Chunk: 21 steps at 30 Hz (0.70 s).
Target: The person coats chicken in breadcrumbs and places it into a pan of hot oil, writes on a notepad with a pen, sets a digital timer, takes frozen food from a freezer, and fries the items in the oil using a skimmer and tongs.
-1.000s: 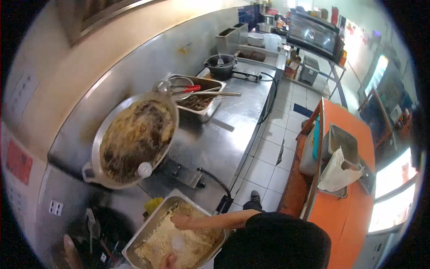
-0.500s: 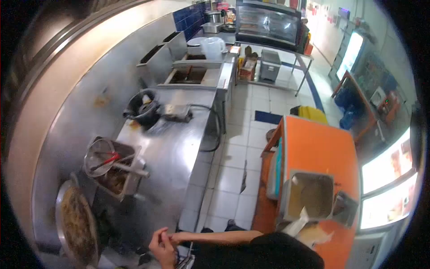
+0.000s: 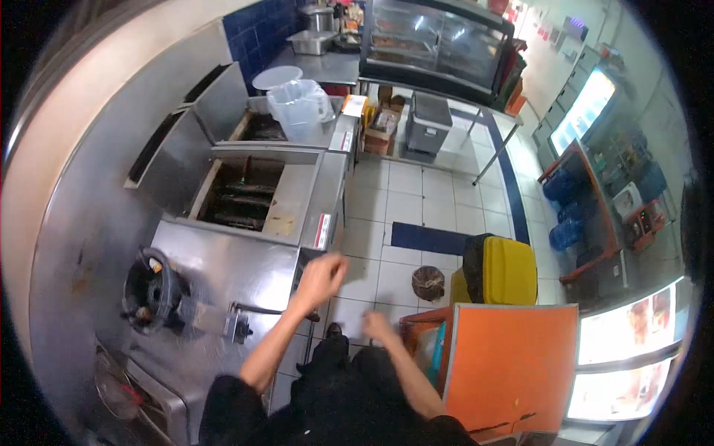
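Note:
My left hand (image 3: pixel 321 284) is raised in front of the steel counter's edge, its fingers curled in with nothing showing in them. My right hand (image 3: pixel 379 327) hangs over the tiled floor, left of the orange table (image 3: pixel 513 364); it is a little blurred, looks closed and shows nothing held. Neither hand visibly grips any object. On the steel counter (image 3: pixel 216 260) to my left stands a black bucket-like container (image 3: pixel 152 290), beside a small metal box (image 3: pixel 212 320) with a cable. Beyond them is a deep fryer (image 3: pixel 242 193).
A clear plastic pitcher (image 3: pixel 297 108) stands by the far fryer. Ahead on the floor are a small waste bin (image 3: pixel 428 283) and a yellow-lidded bin (image 3: pixel 509 271). A glass display case (image 3: pixel 439 44) and a grey cooler box (image 3: pixel 429 126) are farther back.
My view has moved forward along the counter, bringing the fryers nearer. My hands, together before, are now apart. The steel tray on the orange table has left view.

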Motion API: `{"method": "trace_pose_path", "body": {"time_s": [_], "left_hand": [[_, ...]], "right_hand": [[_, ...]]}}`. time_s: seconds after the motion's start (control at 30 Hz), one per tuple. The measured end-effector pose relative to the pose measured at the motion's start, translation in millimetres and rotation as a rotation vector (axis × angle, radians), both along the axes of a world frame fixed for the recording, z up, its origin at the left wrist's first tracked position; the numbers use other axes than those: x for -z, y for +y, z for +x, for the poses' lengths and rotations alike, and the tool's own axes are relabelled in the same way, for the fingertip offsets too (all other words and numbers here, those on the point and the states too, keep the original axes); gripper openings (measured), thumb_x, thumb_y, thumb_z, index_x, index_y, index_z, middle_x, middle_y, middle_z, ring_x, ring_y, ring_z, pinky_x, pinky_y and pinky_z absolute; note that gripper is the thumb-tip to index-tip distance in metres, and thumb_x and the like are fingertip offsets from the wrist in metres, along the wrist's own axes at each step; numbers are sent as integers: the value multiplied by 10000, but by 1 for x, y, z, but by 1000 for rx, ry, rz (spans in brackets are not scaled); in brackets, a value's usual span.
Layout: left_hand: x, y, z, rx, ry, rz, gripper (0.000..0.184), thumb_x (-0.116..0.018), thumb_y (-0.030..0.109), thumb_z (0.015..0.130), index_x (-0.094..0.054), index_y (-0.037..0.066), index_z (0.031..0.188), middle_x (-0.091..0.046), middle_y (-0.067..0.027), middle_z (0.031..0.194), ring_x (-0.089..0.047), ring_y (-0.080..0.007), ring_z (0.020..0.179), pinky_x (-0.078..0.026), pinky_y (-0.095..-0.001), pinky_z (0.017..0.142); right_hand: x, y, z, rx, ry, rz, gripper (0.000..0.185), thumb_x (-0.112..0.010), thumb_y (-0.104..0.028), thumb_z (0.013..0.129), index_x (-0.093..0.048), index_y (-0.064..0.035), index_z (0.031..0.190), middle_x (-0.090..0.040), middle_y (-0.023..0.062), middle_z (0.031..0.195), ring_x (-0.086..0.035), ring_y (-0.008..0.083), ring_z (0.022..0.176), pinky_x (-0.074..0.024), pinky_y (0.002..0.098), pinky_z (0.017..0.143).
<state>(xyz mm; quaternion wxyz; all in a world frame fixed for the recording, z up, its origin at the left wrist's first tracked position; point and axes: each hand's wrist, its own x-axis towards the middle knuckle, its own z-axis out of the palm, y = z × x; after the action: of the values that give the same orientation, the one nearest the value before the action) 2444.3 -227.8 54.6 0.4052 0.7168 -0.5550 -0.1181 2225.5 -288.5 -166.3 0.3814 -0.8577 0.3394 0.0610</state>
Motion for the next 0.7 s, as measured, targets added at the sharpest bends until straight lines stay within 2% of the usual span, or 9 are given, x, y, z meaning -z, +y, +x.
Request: {"method": "trace_pose_path", "body": {"time_s": [0.03,0.07,0.13,0.33,0.43,0.5,0.6,0.67,0.7], "left_hand": [[5,-62,31,3,-25,53,136,-575,138,884,-648,27,913,-671,-182,884,-647,-390,824,-506,-453,694],[6,-121,59,-16,-74,36,137,-577,135,876,-656,33,920,-679,-178,904,-646,-400,853,-514,-461,730],[5,-229,122,-4,-167,80,130,-598,136,853,-680,40,888,-688,-198,906,-658,-403,840,-533,-462,753],[58,-522,303,-319,-482,294,106,-605,93,810,-683,21,811,-670,-240,858,-662,-414,832,-540,-494,767],[98,-616,389,-458,-520,159,78,-612,75,810,-667,20,819,-652,-222,885,-644,-412,836,-532,-497,764],[109,-648,417,-504,-553,153,67,-616,70,814,-657,24,841,-646,-212,910,-636,-405,832,-529,-496,762],[128,-667,450,-584,-556,196,101,-634,69,821,-605,36,912,-644,-181,947,-640,-413,840,-526,-505,758],[116,-675,448,-613,-357,379,119,-644,78,823,-576,36,911,-639,-174,918,-650,-420,851,-535,-504,746],[117,-676,448,-602,-439,355,169,-660,83,816,-549,33,933,-633,-181,892,-661,-416,853,-551,-488,723]], "right_hand": [[-2,-33,-15,176,-180,-55,247,-553,-154,822,-661,-26,1004,-672,228,968,-636,412,931,-515,481,819],[34,-72,-40,251,-271,-63,238,-565,-138,826,-665,-34,1015,-662,248,992,-631,419,948,-512,464,819],[-10,-129,-58,594,-113,31,226,-586,-157,864,-660,-25,1032,-663,238,1012,-636,390,975,-501,431,841],[82,-269,-101,1003,-136,257,284,-570,-239,943,-650,7,1062,-682,168,979,-653,326,939,-493,436,829],[99,-375,-69,834,78,203,229,-568,-174,943,-625,29,1035,-661,169,862,-656,232,764,-518,370,684],[95,-450,-20,904,-121,233,248,-548,-194,948,-625,26,1031,-650,203,857,-655,303,777,-505,403,701],[-4,-584,111,588,-193,45,266,-530,-227,956,-614,15,1027,-654,225,891,-626,424,877,-478,438,729],[-7,-650,185,431,-297,33,241,-538,-212,957,-608,17,984,-651,226,893,-637,404,851,-481,430,705],[-23,-681,230,372,-297,51,222,-545,-199,955,-600,16,962,-649,221,876,-642,391,816,-479,420,681]]}}
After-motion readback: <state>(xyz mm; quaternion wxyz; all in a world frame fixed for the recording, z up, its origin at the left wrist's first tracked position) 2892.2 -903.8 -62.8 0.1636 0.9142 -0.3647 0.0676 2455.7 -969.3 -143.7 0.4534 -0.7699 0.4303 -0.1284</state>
